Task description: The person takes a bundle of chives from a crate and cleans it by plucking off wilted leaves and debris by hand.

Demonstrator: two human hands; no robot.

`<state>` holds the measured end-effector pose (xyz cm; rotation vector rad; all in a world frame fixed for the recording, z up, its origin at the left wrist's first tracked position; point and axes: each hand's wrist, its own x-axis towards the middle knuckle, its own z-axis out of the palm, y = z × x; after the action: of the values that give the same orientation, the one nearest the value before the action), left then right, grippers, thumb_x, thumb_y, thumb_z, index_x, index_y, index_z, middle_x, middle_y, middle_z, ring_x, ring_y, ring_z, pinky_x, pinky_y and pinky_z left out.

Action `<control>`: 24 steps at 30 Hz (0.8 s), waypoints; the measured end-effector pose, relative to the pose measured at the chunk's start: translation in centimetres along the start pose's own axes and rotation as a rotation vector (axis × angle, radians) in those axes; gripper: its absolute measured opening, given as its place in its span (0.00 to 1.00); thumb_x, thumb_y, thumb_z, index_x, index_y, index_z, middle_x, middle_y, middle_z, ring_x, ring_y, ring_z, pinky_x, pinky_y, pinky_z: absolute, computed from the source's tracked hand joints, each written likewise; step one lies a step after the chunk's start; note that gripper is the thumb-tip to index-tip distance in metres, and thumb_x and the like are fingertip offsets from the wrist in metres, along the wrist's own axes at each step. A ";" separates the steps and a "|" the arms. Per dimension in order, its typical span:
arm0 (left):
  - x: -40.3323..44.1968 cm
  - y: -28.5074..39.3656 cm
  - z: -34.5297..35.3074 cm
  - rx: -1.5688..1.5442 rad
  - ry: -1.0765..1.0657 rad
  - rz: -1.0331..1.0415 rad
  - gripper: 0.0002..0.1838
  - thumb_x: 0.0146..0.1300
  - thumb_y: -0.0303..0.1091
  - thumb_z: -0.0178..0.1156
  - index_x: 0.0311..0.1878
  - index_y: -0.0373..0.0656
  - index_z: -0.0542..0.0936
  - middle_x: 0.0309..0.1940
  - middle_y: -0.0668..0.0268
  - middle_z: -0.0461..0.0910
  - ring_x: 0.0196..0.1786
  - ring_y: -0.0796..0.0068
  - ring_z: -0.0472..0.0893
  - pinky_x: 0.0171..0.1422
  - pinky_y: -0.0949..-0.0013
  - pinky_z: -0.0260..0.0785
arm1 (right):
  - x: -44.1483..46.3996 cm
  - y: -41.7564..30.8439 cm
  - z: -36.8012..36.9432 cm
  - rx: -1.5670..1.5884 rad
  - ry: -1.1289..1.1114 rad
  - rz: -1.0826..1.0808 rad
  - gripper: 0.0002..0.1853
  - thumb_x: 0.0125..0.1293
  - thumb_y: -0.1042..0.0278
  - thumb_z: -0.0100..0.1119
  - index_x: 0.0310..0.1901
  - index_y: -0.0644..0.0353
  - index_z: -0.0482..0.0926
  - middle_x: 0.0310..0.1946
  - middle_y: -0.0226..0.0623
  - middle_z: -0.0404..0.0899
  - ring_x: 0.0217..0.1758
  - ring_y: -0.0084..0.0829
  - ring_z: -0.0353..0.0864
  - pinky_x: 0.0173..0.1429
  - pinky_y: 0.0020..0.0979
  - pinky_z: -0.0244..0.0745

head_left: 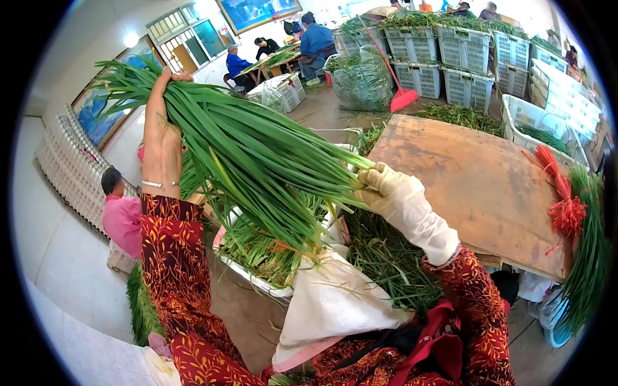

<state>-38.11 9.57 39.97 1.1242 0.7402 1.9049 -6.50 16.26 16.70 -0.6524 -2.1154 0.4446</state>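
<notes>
A large bunch of garlic chives point(251, 145) stretches across the view in front of me, held up in the air between both hands. My bare left hand point(162, 122), with a thin bracelet at the wrist, is closed around the leafy end; some of its fingers are hidden behind the leaves. At the pale stem end, my right hand point(405, 206) in a whitish glove pinches the stalks. Several leaves droop from the bunch toward a white basket point(248, 273) of loose greens below. A white cloth point(335, 305) lies over my lap.
To the right stands a wooden board point(450, 177) with red ties point(563, 193) and more chives point(582, 251) at its edge. Stacked crates point(463, 51) of greens and a red broom point(404, 98) are behind. A person in pink point(122, 212) sits at left; others work farther back.
</notes>
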 end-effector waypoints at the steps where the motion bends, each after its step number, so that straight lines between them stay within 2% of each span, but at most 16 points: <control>1: -0.2 -0.1 0.2 0.002 -0.003 0.002 0.08 0.60 0.32 0.60 0.28 0.42 0.72 0.24 0.68 0.74 0.34 0.74 0.76 0.47 0.56 0.74 | -0.2 0.0 -0.6 0.073 -0.054 0.035 0.11 0.58 0.63 0.60 0.42 0.56 0.79 0.32 0.40 0.80 0.36 0.40 0.81 0.42 0.36 0.74; 4: -0.5 -1.2 1.2 0.026 -0.011 0.010 0.08 0.60 0.31 0.60 0.29 0.42 0.72 0.24 0.68 0.73 0.34 0.75 0.75 0.46 0.57 0.74 | -0.9 0.8 -1.8 0.279 -0.202 0.118 0.15 0.61 0.59 0.58 0.45 0.57 0.79 0.35 0.44 0.81 0.38 0.42 0.81 0.43 0.34 0.74; 8: 0.2 -2.1 1.1 0.077 0.004 0.020 0.08 0.60 0.31 0.60 0.28 0.44 0.72 0.24 0.70 0.73 0.33 0.76 0.75 0.49 0.48 0.73 | -2.0 2.1 -1.6 0.337 -0.185 0.050 0.15 0.61 0.60 0.58 0.46 0.58 0.78 0.34 0.44 0.81 0.38 0.43 0.80 0.42 0.34 0.73; 9: 0.3 -2.3 1.4 0.082 0.012 0.016 0.08 0.60 0.31 0.60 0.28 0.44 0.71 0.24 0.70 0.73 0.33 0.77 0.75 0.50 0.46 0.72 | -2.1 1.9 -2.0 0.379 -0.216 0.087 0.15 0.62 0.60 0.58 0.46 0.58 0.78 0.34 0.44 0.81 0.37 0.42 0.80 0.42 0.33 0.73; 14: -0.2 -3.3 2.1 0.161 0.098 0.065 0.07 0.60 0.31 0.60 0.29 0.45 0.71 0.24 0.71 0.73 0.33 0.76 0.75 0.51 0.45 0.72 | -2.5 1.7 -3.4 0.550 -0.319 0.190 0.14 0.64 0.59 0.56 0.45 0.57 0.79 0.32 0.42 0.80 0.35 0.37 0.80 0.42 0.32 0.72; 17: 0.1 -3.3 1.7 0.134 0.072 0.049 0.07 0.59 0.31 0.60 0.30 0.45 0.72 0.24 0.71 0.73 0.33 0.76 0.75 0.52 0.46 0.72 | -2.7 2.0 -3.6 0.388 -0.260 0.190 0.13 0.64 0.58 0.56 0.44 0.58 0.79 0.30 0.42 0.80 0.33 0.32 0.80 0.40 0.30 0.72; 18: 0.2 -3.3 1.7 0.118 0.052 0.040 0.07 0.59 0.31 0.60 0.30 0.45 0.72 0.24 0.71 0.73 0.33 0.76 0.75 0.52 0.46 0.72 | -3.1 2.6 -3.2 0.513 -0.204 0.218 0.13 0.65 0.57 0.55 0.41 0.58 0.79 0.25 0.37 0.79 0.30 0.27 0.78 0.37 0.28 0.71; 21: -0.1 -2.8 1.6 0.151 0.102 0.047 0.07 0.60 0.32 0.60 0.31 0.43 0.72 0.24 0.70 0.73 0.31 0.75 0.75 0.53 0.45 0.71 | -5.1 3.9 -4.0 0.899 -0.232 0.578 0.14 0.65 0.56 0.54 0.37 0.58 0.80 0.22 0.31 0.77 0.26 0.23 0.75 0.32 0.27 0.69; 23: 0.2 -2.2 0.9 0.085 0.095 0.026 0.07 0.60 0.32 0.60 0.31 0.41 0.72 0.24 0.69 0.73 0.29 0.74 0.75 0.54 0.45 0.71 | -8.4 6.3 -4.2 0.940 -0.363 0.532 0.14 0.66 0.54 0.54 0.35 0.56 0.81 0.19 0.25 0.74 0.22 0.21 0.71 0.29 0.27 0.67; 24: 0.4 -2.0 0.5 0.051 0.095 0.015 0.08 0.60 0.32 0.60 0.31 0.41 0.72 0.24 0.68 0.73 0.29 0.74 0.75 0.54 0.45 0.70 | -10.0 7.5 -3.1 0.670 -0.548 0.608 0.14 0.64 0.55 0.54 0.35 0.57 0.80 0.20 0.27 0.76 0.23 0.23 0.74 0.28 0.28 0.69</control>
<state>-37.16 10.97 38.79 1.0793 0.8392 1.9729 3.22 16.58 8.24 -0.8138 -2.0077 1.7425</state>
